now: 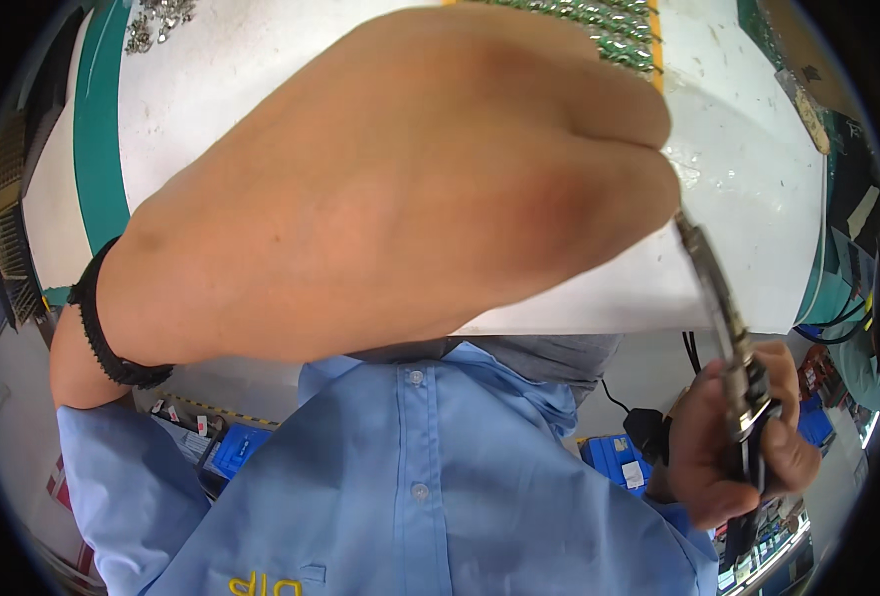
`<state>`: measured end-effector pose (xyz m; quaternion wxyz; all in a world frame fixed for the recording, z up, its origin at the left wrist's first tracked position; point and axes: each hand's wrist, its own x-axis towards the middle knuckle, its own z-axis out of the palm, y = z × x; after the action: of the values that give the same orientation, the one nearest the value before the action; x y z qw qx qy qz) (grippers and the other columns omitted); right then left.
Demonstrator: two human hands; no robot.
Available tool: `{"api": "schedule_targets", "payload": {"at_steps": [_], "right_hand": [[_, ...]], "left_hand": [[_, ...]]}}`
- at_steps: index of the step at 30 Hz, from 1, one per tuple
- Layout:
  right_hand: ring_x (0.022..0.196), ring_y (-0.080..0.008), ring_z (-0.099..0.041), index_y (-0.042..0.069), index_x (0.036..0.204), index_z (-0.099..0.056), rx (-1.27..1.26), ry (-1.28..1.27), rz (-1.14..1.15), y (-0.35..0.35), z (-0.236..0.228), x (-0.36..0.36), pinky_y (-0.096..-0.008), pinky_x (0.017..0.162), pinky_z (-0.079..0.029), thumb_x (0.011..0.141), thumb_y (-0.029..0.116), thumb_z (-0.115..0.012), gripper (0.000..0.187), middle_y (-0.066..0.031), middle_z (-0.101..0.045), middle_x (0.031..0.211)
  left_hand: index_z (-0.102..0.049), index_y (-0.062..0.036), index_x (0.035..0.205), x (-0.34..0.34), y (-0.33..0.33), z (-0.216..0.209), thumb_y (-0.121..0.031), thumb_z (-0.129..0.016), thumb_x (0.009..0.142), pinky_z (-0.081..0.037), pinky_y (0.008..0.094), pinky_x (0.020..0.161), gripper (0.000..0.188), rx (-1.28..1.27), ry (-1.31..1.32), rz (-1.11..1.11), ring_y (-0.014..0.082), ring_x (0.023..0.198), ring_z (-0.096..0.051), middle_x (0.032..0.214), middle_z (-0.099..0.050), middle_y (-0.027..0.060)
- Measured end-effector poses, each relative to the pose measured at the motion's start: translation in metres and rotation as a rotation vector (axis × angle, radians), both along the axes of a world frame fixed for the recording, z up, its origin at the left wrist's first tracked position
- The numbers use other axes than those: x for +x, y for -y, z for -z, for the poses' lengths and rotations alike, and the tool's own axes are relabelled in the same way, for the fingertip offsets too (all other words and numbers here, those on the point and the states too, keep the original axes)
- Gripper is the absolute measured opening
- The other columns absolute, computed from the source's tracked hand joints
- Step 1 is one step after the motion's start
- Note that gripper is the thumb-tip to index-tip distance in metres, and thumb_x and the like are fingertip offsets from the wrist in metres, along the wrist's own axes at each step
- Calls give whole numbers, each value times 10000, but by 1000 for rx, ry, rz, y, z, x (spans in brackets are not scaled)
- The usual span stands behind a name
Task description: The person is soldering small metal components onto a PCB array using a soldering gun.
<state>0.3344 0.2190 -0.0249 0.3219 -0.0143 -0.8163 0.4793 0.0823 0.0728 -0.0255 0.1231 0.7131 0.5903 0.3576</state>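
My left hand (480, 169) reaches across from the left, very near the camera, and its back fills much of the view. Its fingers curl away and are hidden; whatever they may hold does not show. A black band (112, 338) circles the left wrist. At the lower right my right hand (718, 437) grips a slim metal tool with a black handle (723, 308), whose exact kind is unclear. The tool slants up toward the left knuckles, its upper end meeting the left hand's edge in the picture; whether they touch I cannot tell.
Beyond the left hand, a white work surface (748, 209) holds green circuit boards with shiny parts (619, 25) beside a yellow strip. Small metal pieces (157, 22) lie at the far left, near a green edge strip (99, 149). Blue boxes (619, 462) stand below.
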Motion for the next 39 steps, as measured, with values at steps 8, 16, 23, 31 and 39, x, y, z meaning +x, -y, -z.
{"api": "schedule_targets", "payload": {"at_steps": [8, 16, 23, 31, 39], "right_hand": [[585, -264, -618, 18, 1158, -410, 39, -129, 433, 1, 30, -45, -309, 528, -501, 1040, 476, -235, 504, -223, -621, 699], [787, -326, -700, 8, 1276, -350, 82, -78, 406, 12, 26, -62, -343, 652, -572, 1033, 444, -374, 500, -278, -668, 911], [944, -345, -693, 10, 1333, -310, 97, -4, 358, 17, 29, -62, -394, 744, -583, 1021, 426, -429, 534, -287, -660, 1054], [868, -300, -700, 14, 1273, -356, 72, -41, 378, 20, 32, -59, -368, 739, -570, 1021, 341, -475, 429, -259, -684, 980], [827, -278, -696, 15, 1268, -378, 100, -26, 343, 18, 30, -55, -368, 748, -565, 1020, 303, -485, 395, -241, -689, 965]], "left_hand": [[-620, -15, 956, 2, -6, -16, -180, -719, 727, -455, 440, 693, 299, -180, -56, -17, 387, 801, -525, 916, -581, 156], [-651, 6, 985, -28, 43, -38, -83, -743, 821, -457, 250, 678, 208, -55, 155, -358, 119, 725, -549, 885, -633, 54], [-691, -11, 989, -83, 89, -28, -74, -662, 874, -409, 241, 587, 135, -104, -57, -890, 107, 626, -477, 800, -634, 46], [-684, 1, 1005, -98, 57, -22, -116, -697, 846, -424, 275, 620, 197, -202, -274, -650, 161, 662, -510, 839, -636, 74], [-670, 29, 933, -78, 83, -36, -97, -646, 900, -440, 240, 614, 132, -130, 135, -812, 75, 665, -505, 759, -659, 45]]}}
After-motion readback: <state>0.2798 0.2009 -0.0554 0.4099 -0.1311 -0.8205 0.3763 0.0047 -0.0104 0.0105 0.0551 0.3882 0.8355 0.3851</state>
